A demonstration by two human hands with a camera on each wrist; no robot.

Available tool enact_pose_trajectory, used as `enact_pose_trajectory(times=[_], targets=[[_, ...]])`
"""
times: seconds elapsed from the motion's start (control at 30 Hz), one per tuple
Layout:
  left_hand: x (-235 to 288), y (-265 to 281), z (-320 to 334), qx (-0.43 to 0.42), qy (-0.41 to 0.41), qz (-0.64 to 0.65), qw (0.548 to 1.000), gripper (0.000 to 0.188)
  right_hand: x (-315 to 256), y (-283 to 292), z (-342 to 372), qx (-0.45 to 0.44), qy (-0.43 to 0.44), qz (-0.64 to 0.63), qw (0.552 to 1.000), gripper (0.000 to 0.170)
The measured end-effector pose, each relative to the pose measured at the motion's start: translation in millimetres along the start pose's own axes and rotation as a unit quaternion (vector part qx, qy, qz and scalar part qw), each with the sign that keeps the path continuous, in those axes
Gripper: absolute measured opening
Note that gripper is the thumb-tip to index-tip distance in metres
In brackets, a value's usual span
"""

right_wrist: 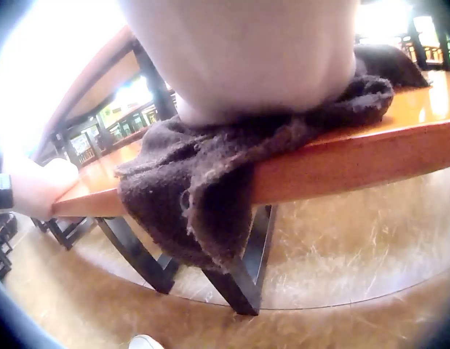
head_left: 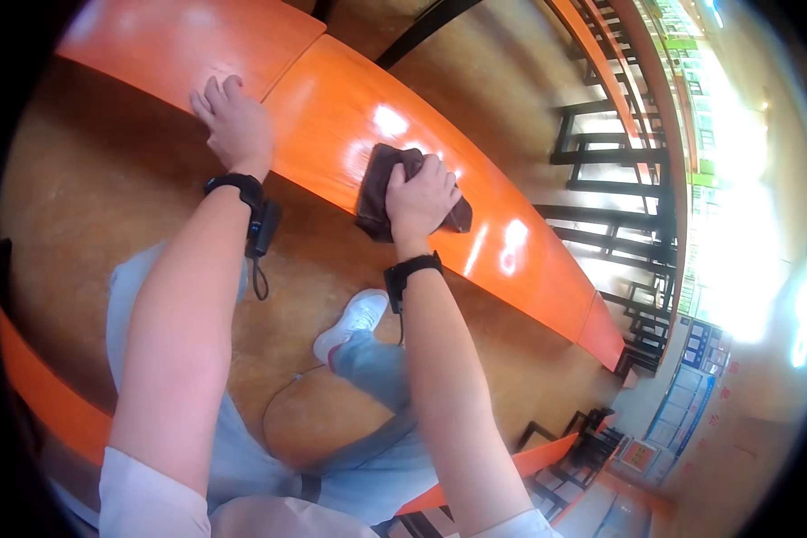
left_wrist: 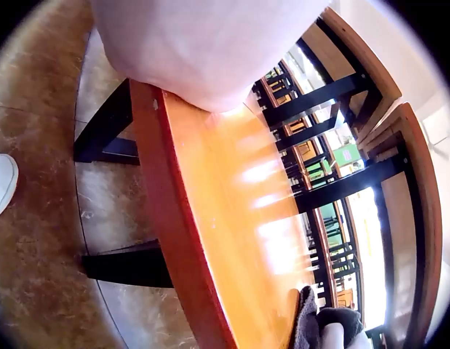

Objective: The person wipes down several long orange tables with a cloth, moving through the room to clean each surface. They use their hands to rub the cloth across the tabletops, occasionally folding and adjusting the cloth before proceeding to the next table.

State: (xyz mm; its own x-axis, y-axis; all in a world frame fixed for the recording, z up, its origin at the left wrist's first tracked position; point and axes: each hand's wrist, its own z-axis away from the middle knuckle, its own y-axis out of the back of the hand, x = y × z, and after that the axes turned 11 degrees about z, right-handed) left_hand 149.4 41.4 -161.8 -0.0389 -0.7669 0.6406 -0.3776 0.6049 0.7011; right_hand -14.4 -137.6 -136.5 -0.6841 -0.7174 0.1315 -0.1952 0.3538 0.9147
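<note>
A dark brown cloth (head_left: 377,193) lies bunched on an orange bench-like surface (head_left: 323,117), partly hanging over its near edge. My right hand (head_left: 421,199) grips the cloth from above, with folds showing between thumb and fingers. In the right wrist view the cloth (right_wrist: 188,189) drapes over the edge beneath the hand (right_wrist: 247,58); the fingertips are hidden. My left hand (head_left: 239,130) rests at the near edge further left, fingers loosely bent and holding nothing. The left wrist view shows only the back part of that hand (left_wrist: 210,43) over the surface (left_wrist: 225,196).
Dark legs (left_wrist: 130,265) support the orange surface. Rows of benches and tables with black frames (head_left: 610,157) stand beyond it. A white shoe (head_left: 360,318) is on the brown floor below, and another orange edge (head_left: 54,394) lies at the lower left.
</note>
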Motion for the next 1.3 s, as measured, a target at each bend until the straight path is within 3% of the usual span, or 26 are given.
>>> enact_pose_trajectory(times=[0.53, 0.67, 0.8, 0.9, 1.1, 1.3], targets=[[0, -2, 2, -0.002, -0.027, -0.053, 0.998, 0.027, 3, -3, -1, 0.041, -0.010, -0.036, 0.998, 0.033], [1, -2, 2, -0.008, -0.020, -0.045, 0.999, 0.026, 4, -5, -1, 0.022, -0.018, -0.040, 0.999, 0.033], [1, -3, 0, -0.013, -0.010, -0.040, 0.999, 0.025, 2, -3, -13, -0.057, -0.037, -0.009, 0.998, 0.030], [-2, -5, -1, -0.014, 0.000, -0.038, 0.999, 0.023, 2, -7, -17, 0.012, -0.037, -0.017, 0.999, 0.035], [-3, -6, -1, -0.011, 0.004, -0.040, 0.999, 0.022, 11, -29, -50, 0.037, -0.025, 0.022, 0.999, 0.040], [0, -3, -1, -0.008, -0.005, -0.041, 0.999, 0.022, 59, -60, -92, 0.040, 0.002, 0.056, 0.998, 0.039]])
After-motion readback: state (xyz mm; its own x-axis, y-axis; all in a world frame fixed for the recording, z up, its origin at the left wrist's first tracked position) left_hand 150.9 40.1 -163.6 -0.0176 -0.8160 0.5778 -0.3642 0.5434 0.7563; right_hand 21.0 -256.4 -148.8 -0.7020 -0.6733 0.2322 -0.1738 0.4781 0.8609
